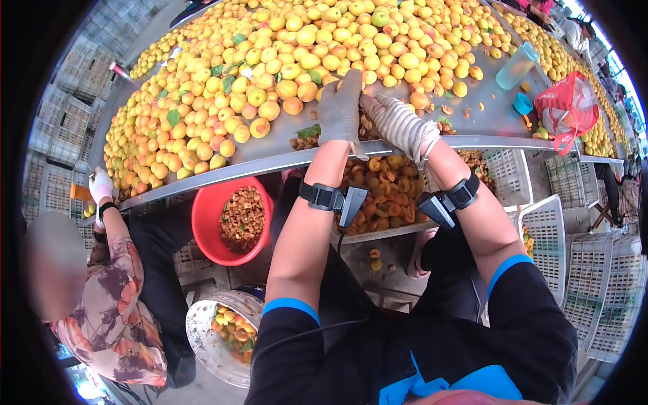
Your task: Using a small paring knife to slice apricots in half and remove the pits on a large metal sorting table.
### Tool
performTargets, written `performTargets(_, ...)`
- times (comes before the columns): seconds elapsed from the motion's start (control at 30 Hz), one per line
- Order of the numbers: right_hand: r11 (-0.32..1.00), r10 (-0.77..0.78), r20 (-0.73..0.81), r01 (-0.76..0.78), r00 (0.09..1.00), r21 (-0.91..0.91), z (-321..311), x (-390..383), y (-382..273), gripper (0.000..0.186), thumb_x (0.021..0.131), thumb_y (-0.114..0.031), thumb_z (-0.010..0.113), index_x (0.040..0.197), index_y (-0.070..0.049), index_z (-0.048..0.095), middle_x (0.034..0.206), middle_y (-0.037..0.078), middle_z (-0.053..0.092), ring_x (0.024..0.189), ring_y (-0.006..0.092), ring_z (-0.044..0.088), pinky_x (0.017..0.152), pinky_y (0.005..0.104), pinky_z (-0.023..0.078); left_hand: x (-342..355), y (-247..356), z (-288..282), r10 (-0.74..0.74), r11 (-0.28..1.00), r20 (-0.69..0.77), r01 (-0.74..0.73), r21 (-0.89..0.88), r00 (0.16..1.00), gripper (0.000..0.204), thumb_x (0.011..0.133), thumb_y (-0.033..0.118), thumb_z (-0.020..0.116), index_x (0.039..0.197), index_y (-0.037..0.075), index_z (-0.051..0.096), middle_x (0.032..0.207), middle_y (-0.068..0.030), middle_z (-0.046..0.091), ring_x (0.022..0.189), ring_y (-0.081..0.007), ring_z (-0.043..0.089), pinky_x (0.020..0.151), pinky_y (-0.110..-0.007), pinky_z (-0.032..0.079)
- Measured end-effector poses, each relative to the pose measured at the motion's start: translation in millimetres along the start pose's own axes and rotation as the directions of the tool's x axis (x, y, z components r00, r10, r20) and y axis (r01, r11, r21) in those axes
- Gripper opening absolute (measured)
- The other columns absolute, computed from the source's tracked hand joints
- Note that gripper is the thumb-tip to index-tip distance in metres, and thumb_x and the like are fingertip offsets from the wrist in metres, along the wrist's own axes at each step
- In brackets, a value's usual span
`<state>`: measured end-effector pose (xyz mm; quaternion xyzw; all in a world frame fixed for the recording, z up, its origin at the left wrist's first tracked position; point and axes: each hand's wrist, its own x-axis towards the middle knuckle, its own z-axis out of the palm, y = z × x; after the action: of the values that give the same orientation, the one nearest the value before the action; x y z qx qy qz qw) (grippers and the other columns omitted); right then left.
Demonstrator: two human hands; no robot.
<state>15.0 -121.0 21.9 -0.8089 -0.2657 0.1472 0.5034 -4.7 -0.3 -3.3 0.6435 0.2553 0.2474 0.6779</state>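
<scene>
My left hand [339,115], in a grey glove, is at the near edge of the metal table, beside the heap of apricots [324,40]. Its fingers are curled, with their tips hidden behind the hand. Close on its right is my right hand [399,127], in a striped, soiled whitish glove, fingers bent in toward the left one. Whatever lies in either grip is hidden. Brown apricot pits [307,142] lie by the table edge around both hands. Below them, a crate holds split orange apricots [385,192].
A red basin [200,223] of pits and a tilted white bucket [209,337] of apricots stand left. A co-worker's gloved hand [101,187] is at the table's left end. A bottle [518,66], blue cup [523,103] and red bag [567,104] sit right. Plastic crates [597,290] flank me.
</scene>
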Motion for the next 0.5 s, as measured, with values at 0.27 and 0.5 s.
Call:
performTargets(0.27, 0.809, -0.025, -0.012, 0.013, 1.0, -0.588, -0.5, -16.2, -12.5, 0.049, 0.1, -0.039, 0.039, 0.101, 0.005, 0.061, 0.086, 0.028, 0.066, 0.085, 0.0412, 0.065, 0.077, 0.0487, 0.051, 9.3, -18.6, 4.6, -0.249, 0.915, 0.097, 0.267, -0.304, 0.964, 0.075, 0.093, 0.063, 0.044, 0.121, -0.006, 0.056, 0.107, -0.0094, 0.061, 0.095, -0.0149, 0.055, 0.076, -0.027, 0.046)
performTargets(0.5, 0.972, 0.142, 0.059, -0.128, 0.988, -0.196, -0.3, -1.7, -11.8, 0.053, 0.1, -0.044, 0.041, 0.105, 0.004, 0.062, 0.081, 0.02, 0.069, 0.072, 0.0361, 0.068, 0.069, 0.0447, 0.053, 1.6, -11.8, 4.5, -0.169, 0.966, 0.077, 0.181, -0.186, 0.983, 0.066, 0.093, 0.057, 0.047, 0.109, -0.006, 0.061, 0.099, -0.01, 0.062, 0.086, -0.0164, 0.056, 0.074, -0.029, 0.045)
